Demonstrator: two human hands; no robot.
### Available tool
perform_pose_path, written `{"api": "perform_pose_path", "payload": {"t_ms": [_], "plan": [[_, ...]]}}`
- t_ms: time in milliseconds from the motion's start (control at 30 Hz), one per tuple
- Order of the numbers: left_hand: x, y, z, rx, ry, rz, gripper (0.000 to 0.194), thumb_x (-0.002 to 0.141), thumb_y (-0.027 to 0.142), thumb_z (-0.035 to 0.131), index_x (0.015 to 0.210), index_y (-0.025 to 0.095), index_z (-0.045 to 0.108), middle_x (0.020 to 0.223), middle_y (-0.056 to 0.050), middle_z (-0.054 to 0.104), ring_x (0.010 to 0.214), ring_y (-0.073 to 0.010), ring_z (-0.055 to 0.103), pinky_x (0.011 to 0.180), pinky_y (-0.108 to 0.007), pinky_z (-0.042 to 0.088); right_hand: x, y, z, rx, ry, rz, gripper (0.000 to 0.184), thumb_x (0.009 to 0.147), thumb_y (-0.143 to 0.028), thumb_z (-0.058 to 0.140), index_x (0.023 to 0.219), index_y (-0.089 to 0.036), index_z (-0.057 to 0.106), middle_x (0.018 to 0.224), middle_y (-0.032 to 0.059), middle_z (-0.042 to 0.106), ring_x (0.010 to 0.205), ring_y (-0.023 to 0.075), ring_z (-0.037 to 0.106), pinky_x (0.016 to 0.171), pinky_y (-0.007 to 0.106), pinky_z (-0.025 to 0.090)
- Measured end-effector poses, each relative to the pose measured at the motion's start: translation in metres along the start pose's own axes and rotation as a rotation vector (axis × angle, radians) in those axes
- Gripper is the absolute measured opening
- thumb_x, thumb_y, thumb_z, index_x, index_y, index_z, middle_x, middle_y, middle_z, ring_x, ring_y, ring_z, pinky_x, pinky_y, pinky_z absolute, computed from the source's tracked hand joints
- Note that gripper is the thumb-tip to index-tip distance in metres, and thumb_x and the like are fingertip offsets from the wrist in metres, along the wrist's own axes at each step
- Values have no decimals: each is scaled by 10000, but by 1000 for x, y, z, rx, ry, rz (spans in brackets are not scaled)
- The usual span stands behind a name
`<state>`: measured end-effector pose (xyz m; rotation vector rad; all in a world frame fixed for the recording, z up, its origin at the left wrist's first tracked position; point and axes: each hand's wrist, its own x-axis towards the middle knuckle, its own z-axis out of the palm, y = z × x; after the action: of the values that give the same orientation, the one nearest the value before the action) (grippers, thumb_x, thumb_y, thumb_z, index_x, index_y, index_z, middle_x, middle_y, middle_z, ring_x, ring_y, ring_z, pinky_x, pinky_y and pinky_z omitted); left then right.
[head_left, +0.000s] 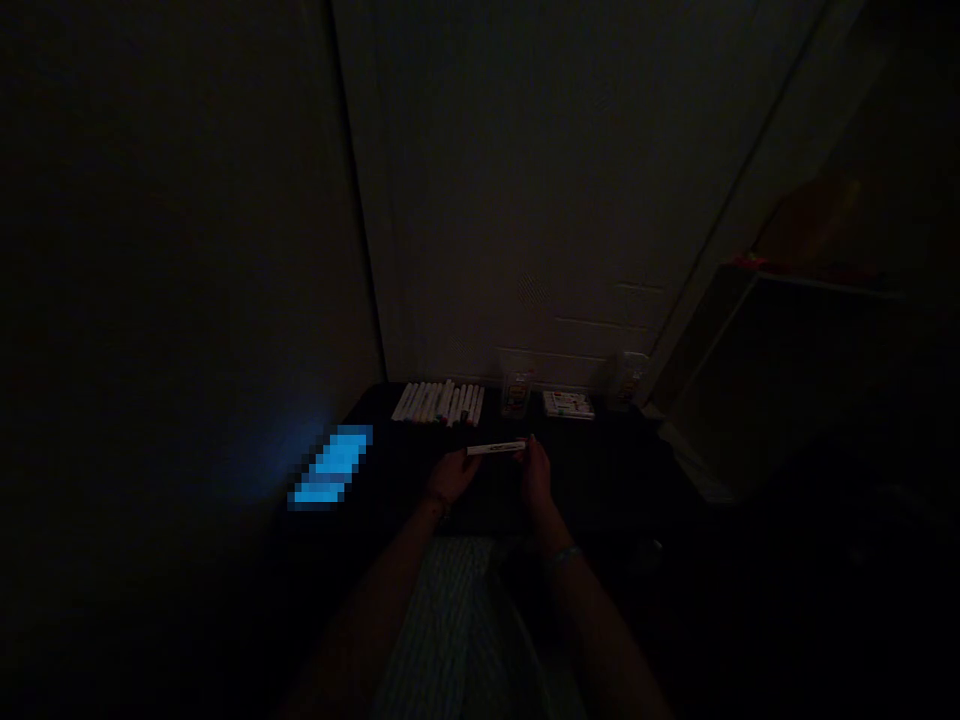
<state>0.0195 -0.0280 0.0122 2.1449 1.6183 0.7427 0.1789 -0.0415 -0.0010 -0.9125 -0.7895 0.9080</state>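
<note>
Though dim, white marker (496, 448) between left hand (451, 475) and right hand (535, 470), one end in each closed grip.

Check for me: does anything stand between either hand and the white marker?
Nothing visible does: the left hand and right hand hold the white marker, one at each end. The row of markers lies beyond it on the dark table, not between.
</note>
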Motion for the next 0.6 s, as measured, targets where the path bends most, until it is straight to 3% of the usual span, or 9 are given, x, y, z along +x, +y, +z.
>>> {"api": "perform_pose_path", "payload": {"t_ms": [200, 333, 433, 600], "plan": [[0, 3, 4, 173, -33, 33, 406, 814, 461, 317, 897, 205, 622, 820, -66, 653, 741, -170, 588, 618, -236, 352, 0, 0, 4, -77, -31, -17, 359, 761, -473, 438, 768, -150, 595, 618, -2, 552, 594, 104, 484, 597, 209, 374], [0, 2, 2, 121, -28, 90, 418, 821, 470, 286, 843, 212, 615, 763, -34, 641, 677, -136, 568, 573, -219, 327, 3, 0, 1, 64, 71, 23, 372, 765, -478, 425, 794, -142, 583, 665, 8, 557, 615, 102, 492, 619, 217, 382], [-1, 1, 2, 85, -8, 107, 420, 820, 480, 280, 813, 213, 604, 738, -18, 631, 654, -120, 553, 571, -211, 321, 4, 0, -1, 149, 74, 37, 349, 760, -468, 443, 805, -148, 575, 690, 5, 558, 618, 96, 497, 618, 217, 385], [0, 1, 2, 30, -3, 73, 391, 813, 470, 312, 852, 215, 605, 785, -27, 638, 690, -126, 559, 602, -212, 337, 3, -3, 0, 99, 54, 32, 355, 771, -471, 418, 806, -153, 571, 653, 1, 553, 604, 105, 497, 597, 225, 394]]}}
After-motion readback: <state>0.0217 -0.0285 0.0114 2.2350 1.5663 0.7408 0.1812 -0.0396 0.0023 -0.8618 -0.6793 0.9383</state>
